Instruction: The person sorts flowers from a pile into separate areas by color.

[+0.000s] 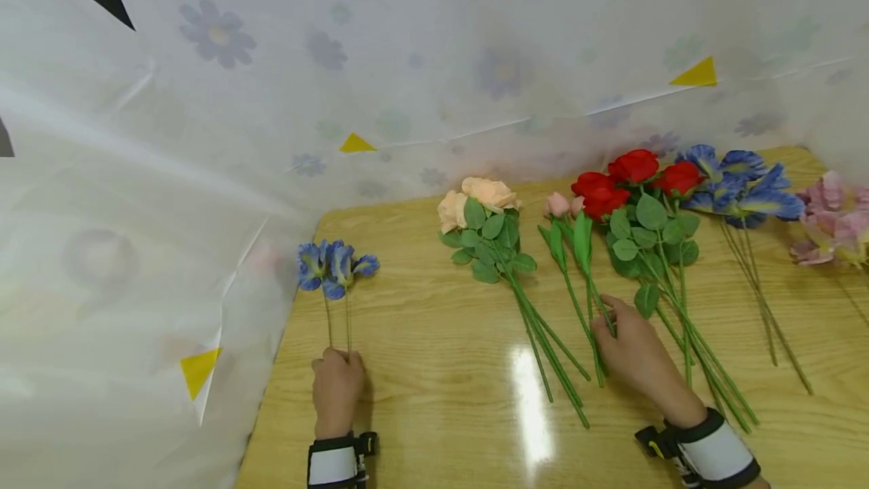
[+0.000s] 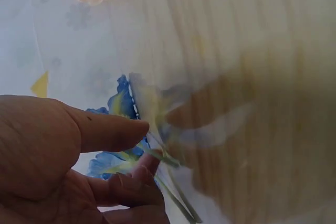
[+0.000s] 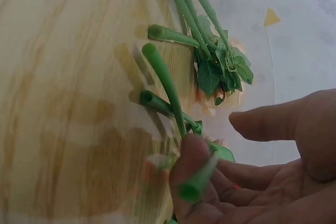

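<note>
Two blue irises (image 1: 338, 266) lie at the table's left side, their thin stems running down to my left hand (image 1: 338, 387). In the left wrist view, stems pass by the fingertips (image 2: 153, 162), and a gap shows between thumb and forefinger. Pink tulips (image 1: 582, 236) with green leaves lie right of the middle. At their stems is my right hand (image 1: 634, 349). The right wrist view shows one green tulip stem (image 3: 197, 182) lying across the fingers, with the thumb held well away from them.
Peach roses (image 1: 486, 195) lie left of the tulips; red roses (image 1: 634, 166) lie to their right. Farther right are larger blue irises (image 1: 743, 187) and pink flowers (image 1: 835, 221). The wooden table (image 1: 434, 398) meets a flower-printed sheet (image 1: 421, 44) behind and at left.
</note>
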The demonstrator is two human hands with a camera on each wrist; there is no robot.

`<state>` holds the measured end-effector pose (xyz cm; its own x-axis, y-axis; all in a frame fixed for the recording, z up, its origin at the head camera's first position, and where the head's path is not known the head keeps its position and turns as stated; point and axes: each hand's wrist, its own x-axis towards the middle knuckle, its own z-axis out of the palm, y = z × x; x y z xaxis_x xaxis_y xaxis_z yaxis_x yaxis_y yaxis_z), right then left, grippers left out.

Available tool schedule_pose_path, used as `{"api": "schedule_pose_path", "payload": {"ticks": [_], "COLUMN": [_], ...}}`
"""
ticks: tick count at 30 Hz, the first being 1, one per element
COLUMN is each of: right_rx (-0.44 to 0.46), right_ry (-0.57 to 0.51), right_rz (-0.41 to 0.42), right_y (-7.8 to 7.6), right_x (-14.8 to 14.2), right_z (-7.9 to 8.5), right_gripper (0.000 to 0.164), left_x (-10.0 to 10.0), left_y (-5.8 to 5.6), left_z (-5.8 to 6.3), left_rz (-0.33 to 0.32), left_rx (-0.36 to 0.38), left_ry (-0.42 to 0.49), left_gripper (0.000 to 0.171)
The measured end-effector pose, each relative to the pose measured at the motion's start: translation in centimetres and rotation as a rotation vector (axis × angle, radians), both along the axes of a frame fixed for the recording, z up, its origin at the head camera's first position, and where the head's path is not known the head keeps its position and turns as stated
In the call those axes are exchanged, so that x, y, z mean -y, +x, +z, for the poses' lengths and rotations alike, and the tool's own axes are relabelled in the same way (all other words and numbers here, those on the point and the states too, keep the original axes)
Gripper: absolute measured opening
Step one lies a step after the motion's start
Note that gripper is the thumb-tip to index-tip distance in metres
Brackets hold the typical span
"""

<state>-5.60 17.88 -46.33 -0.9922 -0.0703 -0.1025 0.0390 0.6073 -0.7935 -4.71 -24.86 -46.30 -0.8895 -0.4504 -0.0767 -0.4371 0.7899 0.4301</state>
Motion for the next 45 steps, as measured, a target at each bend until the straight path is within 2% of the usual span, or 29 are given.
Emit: {"api": "schedule_pose_path", "payload": {"ticks": [3, 7, 10, 13, 18, 20, 24, 27, 32, 35, 39, 42, 45], "right_rx": [-0.016, -0.012, -0.019, -0.072, -0.181, -0.204, -0.23, -0.226, -0.202, -0.2, -0.199, -0.239, -0.309], "right_ry": [0.021, 0.004, -0.025, -0.038, -0.046, -0.065, -0.113, -0.152, -0.259, -0.322, -0.389, -0.433, -0.479], "right_rz": [0.004, -0.011, -0.03, -0.05, -0.068, -0.073, -0.068, -0.046, 0.021, 0.059, 0.109, 0.155, 0.188], "right_y": [0.1, 0.3, 0.4, 0.6, 0.7, 0.8, 0.9, 1.0, 0.9, 1.0, 1.5, 2.0, 2.3], "right_x": [0.1, 0.1, 0.0, 0.0, 0.3, 0.5, 1.1, 1.6, 2.7, 3.6, 5.0, 5.8, 6.1], "right_z": [-0.1, 0.0, 0.0, 0.0, 0.2, 0.4, 0.9, 1.4, 2.2, 2.9, 3.9, 4.6, 4.9], "right_gripper": [0.051, 0.052, 0.051, 0.049, 0.041, 0.039, 0.036, 0.033, 0.029, 0.03, 0.03, 0.028, 0.026], "left_x": [0.0, 0.0, -0.1, -0.4, -1.3, -1.7, -3.1, -4.8, -9.1, -12.2, -16.4, -18.9, -20.8], "left_y": [0.0, -0.2, -0.4, -0.5, -0.5, -0.4, -0.4, -0.4, -0.3, 0.2, 1.2, 2.1, 2.9], "left_z": [-0.1, -0.2, -0.1, 0.1, 0.6, 0.9, 1.3, 1.7, 2.5, 3.0, 3.4, 3.2, 3.0], "left_rz": [-0.009, -0.055, -0.096, -0.119, -0.091, -0.082, -0.123, -0.206, -0.358, -0.441, -0.622, -0.762, -0.84], "left_rx": [0.016, 0.022, 0.004, -0.023, -0.092, -0.136, -0.243, -0.321, -0.408, -0.412, -0.407, -0.401, -0.349], "left_ry": [-0.003, 0.012, 0.058, 0.159, 0.386, 0.453, 0.597, 0.685, 0.752, 0.812, 0.893, 0.937, 0.996], "left_gripper": [0.024, 0.025, 0.022, 0.014, 0.017, 0.018, 0.018, 0.02, 0.022, 0.02, 0.018, 0.017, 0.016]}}
